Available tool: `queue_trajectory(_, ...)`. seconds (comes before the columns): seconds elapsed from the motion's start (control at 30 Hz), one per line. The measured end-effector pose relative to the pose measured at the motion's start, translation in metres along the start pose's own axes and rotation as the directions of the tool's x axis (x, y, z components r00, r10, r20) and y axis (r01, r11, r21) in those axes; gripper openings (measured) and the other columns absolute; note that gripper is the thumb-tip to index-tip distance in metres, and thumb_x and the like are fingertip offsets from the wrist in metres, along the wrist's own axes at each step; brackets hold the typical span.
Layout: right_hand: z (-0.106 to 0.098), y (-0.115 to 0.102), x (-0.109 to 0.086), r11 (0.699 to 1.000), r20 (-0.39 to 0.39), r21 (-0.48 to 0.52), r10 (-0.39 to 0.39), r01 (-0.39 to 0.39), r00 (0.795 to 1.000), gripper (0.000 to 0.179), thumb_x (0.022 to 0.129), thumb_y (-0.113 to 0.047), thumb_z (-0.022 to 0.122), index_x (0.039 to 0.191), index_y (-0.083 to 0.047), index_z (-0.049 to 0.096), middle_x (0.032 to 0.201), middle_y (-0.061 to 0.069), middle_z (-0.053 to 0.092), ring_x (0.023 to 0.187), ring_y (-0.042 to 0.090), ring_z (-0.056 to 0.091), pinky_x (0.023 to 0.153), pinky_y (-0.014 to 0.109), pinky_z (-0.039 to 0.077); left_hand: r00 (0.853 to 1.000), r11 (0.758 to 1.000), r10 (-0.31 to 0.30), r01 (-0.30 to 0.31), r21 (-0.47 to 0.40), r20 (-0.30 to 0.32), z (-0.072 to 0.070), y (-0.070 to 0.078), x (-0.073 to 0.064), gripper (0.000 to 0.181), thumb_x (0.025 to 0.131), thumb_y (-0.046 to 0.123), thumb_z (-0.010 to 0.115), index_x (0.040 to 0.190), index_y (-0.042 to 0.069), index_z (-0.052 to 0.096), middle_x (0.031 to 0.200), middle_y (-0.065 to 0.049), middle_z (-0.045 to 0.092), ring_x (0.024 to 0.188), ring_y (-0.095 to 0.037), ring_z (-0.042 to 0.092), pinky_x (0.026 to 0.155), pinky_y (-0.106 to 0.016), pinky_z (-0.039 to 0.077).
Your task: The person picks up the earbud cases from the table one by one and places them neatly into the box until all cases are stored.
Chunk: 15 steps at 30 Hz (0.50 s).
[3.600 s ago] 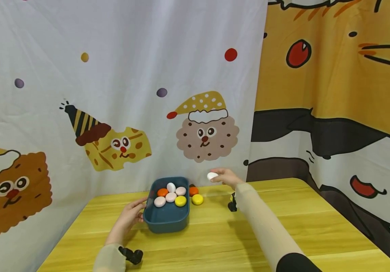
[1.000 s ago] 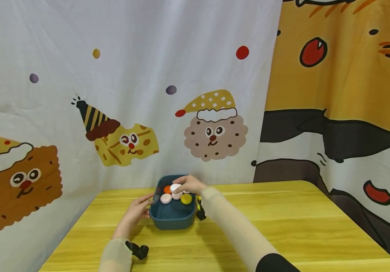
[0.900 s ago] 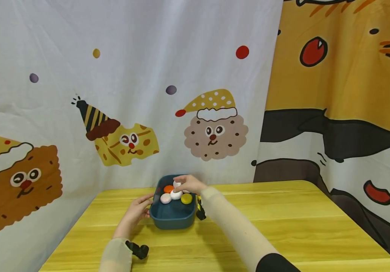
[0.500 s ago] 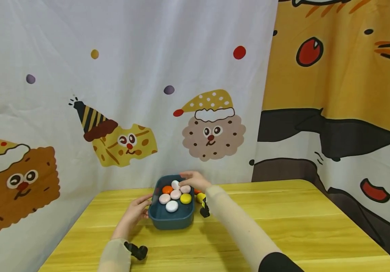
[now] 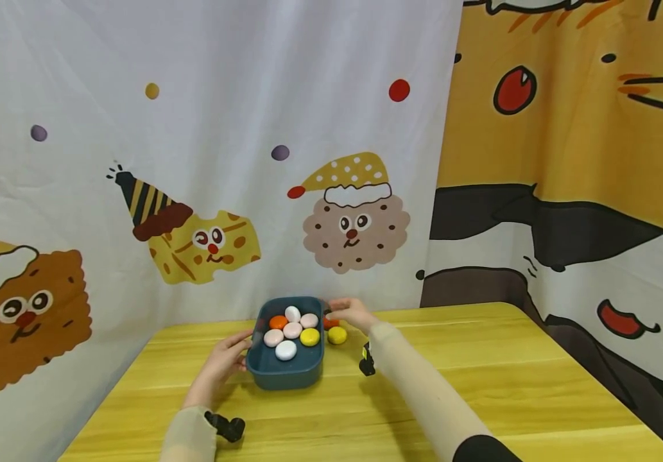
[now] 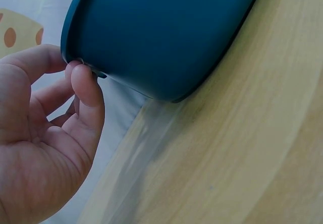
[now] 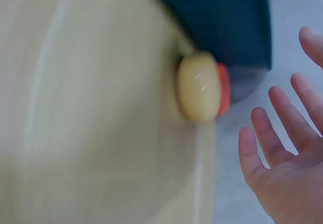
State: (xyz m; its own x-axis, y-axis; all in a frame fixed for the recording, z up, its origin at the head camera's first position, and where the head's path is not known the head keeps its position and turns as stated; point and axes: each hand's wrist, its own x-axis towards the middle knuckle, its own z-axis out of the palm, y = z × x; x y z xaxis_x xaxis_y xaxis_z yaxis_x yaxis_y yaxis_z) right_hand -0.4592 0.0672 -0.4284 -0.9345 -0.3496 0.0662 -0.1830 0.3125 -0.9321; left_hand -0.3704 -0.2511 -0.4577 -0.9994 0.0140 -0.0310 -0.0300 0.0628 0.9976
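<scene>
A dark blue bin (image 5: 285, 380) stands on the table, holding several glossy rounded pieces in white, pale pink, orange and yellow. The white piece (image 5: 285, 350) lies nearest its front. At the bin's left side my left hand (image 5: 224, 362) grips the rim, thumb and fingertips meeting at its edge in the left wrist view. My right hand (image 5: 354, 312) hovers just beyond the bin's right rear corner, fingers spread and holding nothing. Below it on the table sit a yellow piece (image 5: 337, 335) and a partly covered red-orange piece (image 7: 224, 89). A dark rounded piece (image 7: 246, 82) shows behind them.
The wooden table (image 5: 452, 385) ends at a printed white cloth (image 5: 221, 128) right behind the bin. An orange, black and white cartoon cloth (image 5: 568, 192) hangs on the right. Small black devices (image 5: 227, 427) are strapped to both wrists.
My right hand set the white piece down in the front of the bin, let go and moved out right over the pieces beside it. The left hand stayed at the rim.
</scene>
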Motion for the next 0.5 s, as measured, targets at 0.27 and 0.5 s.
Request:
queue_trajectory(0.27, -0.007, 0.021, -0.013, 0.994, 0.001, -0.104, 0.024, -0.024, 1.0, 0.055, 0.086, -0.01, 0.071, 0.133, 0.01, 0.052, 0.133, 0.026, 0.052, 0.124, 0.038, 0.048, 0.103, 0.048, 0.038, 1.0, 1.0, 0.011, -0.011, 0.013, 0.001, -0.001, -0.001, 0.0, 0.049, 0.095, 0.006, 0.056, 0.142, -0.005, 0.045, 0.091, -0.012, 0.052, 0.055, -0.012, 0.048, 0.052, -0.024, 0.047)
queue_trajectory(0.5, -0.004, 0.031, -0.011, 0.983, 0.013, -0.176, 0.051, -0.048, 0.999, 0.054, 0.083, -0.013, 0.074, 0.131, 0.004, 0.057, 0.131, 0.022, 0.055, 0.122, 0.037, 0.05, 0.102, 0.05, 0.039, 1.0, 1.0, 0.007, -0.007, 0.002, 0.007, 0.0, -0.001, 0.001, 0.05, 0.095, 0.005, 0.057, 0.142, -0.005, 0.044, 0.089, -0.011, 0.05, 0.056, -0.012, 0.049, 0.052, -0.024, 0.047)
